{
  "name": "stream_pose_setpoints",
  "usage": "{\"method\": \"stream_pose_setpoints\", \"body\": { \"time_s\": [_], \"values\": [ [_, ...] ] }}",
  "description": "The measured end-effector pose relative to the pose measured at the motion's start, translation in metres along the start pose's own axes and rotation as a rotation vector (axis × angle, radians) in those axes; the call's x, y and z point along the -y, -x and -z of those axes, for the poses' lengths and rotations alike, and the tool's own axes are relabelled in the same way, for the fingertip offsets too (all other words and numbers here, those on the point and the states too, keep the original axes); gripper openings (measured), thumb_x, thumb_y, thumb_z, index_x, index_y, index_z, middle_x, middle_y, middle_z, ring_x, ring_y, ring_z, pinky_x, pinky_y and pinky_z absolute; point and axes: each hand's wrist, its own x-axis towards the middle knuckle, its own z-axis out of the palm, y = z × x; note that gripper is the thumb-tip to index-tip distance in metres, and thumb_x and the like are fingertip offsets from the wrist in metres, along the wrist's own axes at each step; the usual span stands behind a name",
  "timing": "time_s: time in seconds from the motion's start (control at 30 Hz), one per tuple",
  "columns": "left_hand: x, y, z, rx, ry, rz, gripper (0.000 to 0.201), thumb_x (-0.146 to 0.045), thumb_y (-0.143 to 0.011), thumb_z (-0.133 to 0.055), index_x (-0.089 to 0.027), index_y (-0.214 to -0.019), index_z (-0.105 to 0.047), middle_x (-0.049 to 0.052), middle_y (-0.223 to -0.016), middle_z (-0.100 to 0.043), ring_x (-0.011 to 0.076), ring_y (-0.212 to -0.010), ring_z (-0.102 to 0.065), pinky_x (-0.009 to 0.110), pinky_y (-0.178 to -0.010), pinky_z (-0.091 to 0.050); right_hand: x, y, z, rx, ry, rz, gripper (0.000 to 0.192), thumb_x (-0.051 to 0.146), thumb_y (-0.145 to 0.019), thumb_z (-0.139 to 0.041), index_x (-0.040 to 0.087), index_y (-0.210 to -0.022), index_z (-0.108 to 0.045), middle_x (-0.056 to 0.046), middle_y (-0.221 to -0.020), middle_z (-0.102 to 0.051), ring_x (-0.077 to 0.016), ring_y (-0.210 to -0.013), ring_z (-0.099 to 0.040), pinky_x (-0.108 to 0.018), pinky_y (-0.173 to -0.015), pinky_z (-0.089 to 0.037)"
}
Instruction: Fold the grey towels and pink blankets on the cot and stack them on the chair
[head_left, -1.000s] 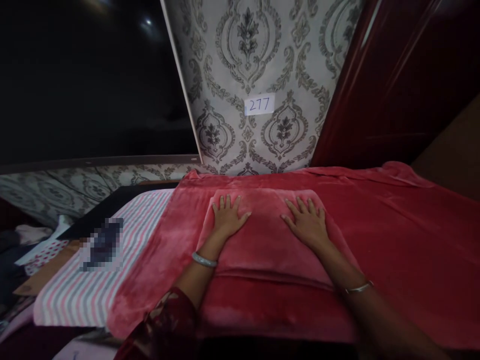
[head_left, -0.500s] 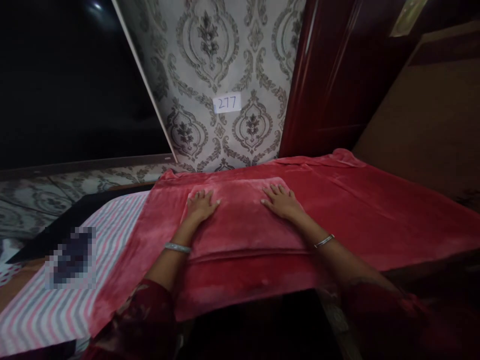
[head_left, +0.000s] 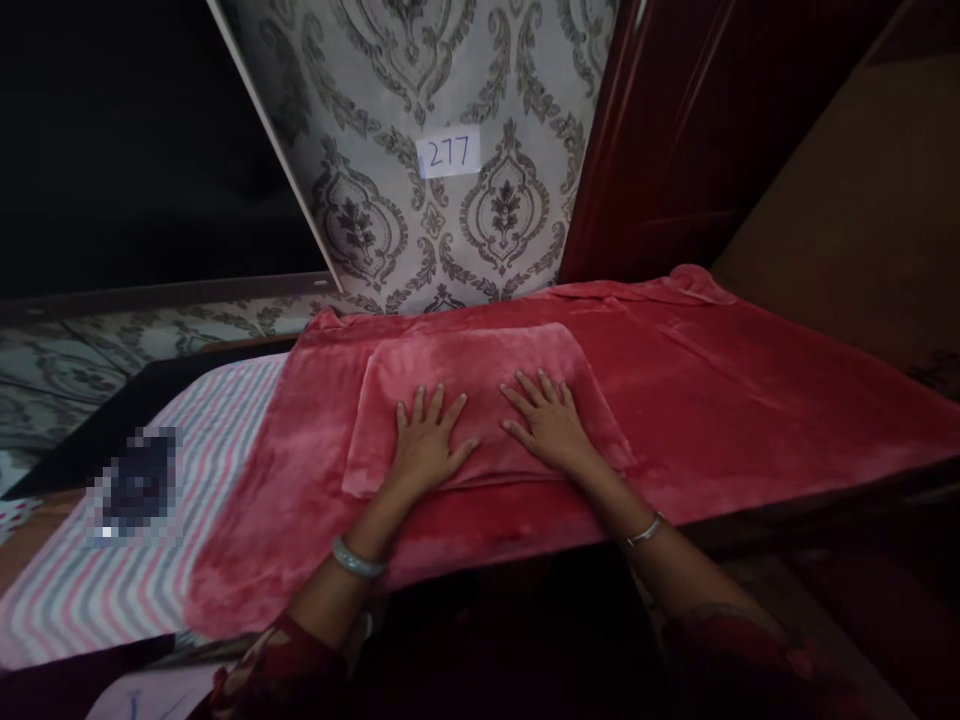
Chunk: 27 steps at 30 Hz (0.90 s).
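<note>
Lying flat under both palms, the folded red cloth (head_left: 480,400) runs its long axis left to right on the red blanket (head_left: 750,400). Left hand (head_left: 427,450) and right hand (head_left: 551,430) rest spread and unclenched on its near half, side by side; the striped sheet (head_left: 150,570) lies left.

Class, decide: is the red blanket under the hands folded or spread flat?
Partly folded: a doubled panel of the red blanket lies under both hands; the rest spreads flat.
</note>
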Motion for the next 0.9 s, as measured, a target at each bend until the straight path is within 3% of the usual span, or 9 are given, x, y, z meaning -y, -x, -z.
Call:
{"method": "stream_pose_setpoints", "body": {
  "time_s": [0.27,0.43,0.53,0.63,0.77,0.9],
  "values": [
    [0.004,0.004,0.018,0.013,0.006,-0.012,0.064,-0.052,-0.098,-0.048,-0.027,-0.156,-0.039,0.011,-0.166,-0.029,0.0382,-0.154,-0.022,0.065,-0.121,-0.021,-0.004,0.003,0.012,0.022,-0.05,0.01,0.056,0.048,-0.101,-0.046,0.03,-0.155,-0.044,-0.007,-0.164,-0.033,-0.0341,-0.152,-0.024,-0.06,-0.12,-0.022],
    [0.042,0.033,0.023,-0.059,0.001,0.141,0.056,-0.042,-0.097,-0.046,-0.02,-0.147,-0.053,0.016,-0.159,-0.043,0.037,-0.15,-0.033,0.067,-0.12,-0.021,-0.03,0.037,0.014,-0.049,-0.082,-0.04,0.051,0.042,-0.1,-0.049,0.027,-0.148,-0.054,-0.008,-0.159,-0.043,-0.032,-0.15,-0.031,-0.06,-0.121,-0.023],
    [0.073,0.052,0.012,-0.175,0.191,0.243,0.057,-0.043,-0.095,-0.043,-0.015,-0.142,-0.058,0.018,-0.159,-0.042,0.0347,-0.15,-0.034,0.061,-0.121,-0.026,-0.052,0.062,0.005,-0.185,-0.21,-0.138,0.052,0.046,-0.098,-0.049,0.026,-0.144,-0.058,-0.009,-0.159,-0.042,-0.0332,-0.15,-0.031,-0.062,-0.119,-0.028],
    [0.093,0.064,0.003,-0.279,0.499,0.377,0.065,-0.05,-0.091,-0.045,-0.013,-0.145,-0.055,0.016,-0.157,-0.046,0.0305,-0.147,-0.04,0.049,-0.122,-0.031,-0.072,0.079,-0.006,-0.321,-0.465,-0.272,0.063,0.055,-0.095,-0.048,0.021,-0.148,-0.053,-0.012,-0.156,-0.046,-0.0307,-0.144,-0.042,-0.054,-0.116,-0.037],
    [0.098,0.065,0.012,-0.267,0.798,0.596,0.077,-0.058,-0.084,-0.055,-0.015,-0.148,-0.05,0.015,-0.144,-0.06,0.0322,-0.137,-0.053,0.047,-0.117,-0.04,-0.088,0.081,-0.011,-0.345,-0.753,-0.474,0.072,0.067,-0.092,-0.046,0.022,-0.148,-0.053,-0.012,-0.144,-0.059,-0.0303,-0.134,-0.054,-0.05,-0.113,-0.044],
    [0.094,0.056,0.025,-0.225,0.946,0.688,0.08,-0.056,-0.079,-0.06,-0.014,-0.146,-0.051,0.016,-0.137,-0.065,0.0335,-0.132,-0.058,0.047,-0.112,-0.046,-0.095,0.073,-0.01,-0.297,-0.855,-0.529,0.073,0.07,-0.088,-0.049,0.023,-0.144,-0.057,-0.011,-0.141,-0.062,-0.0313,-0.132,-0.056,-0.05,-0.112,-0.044]
  ]
}}
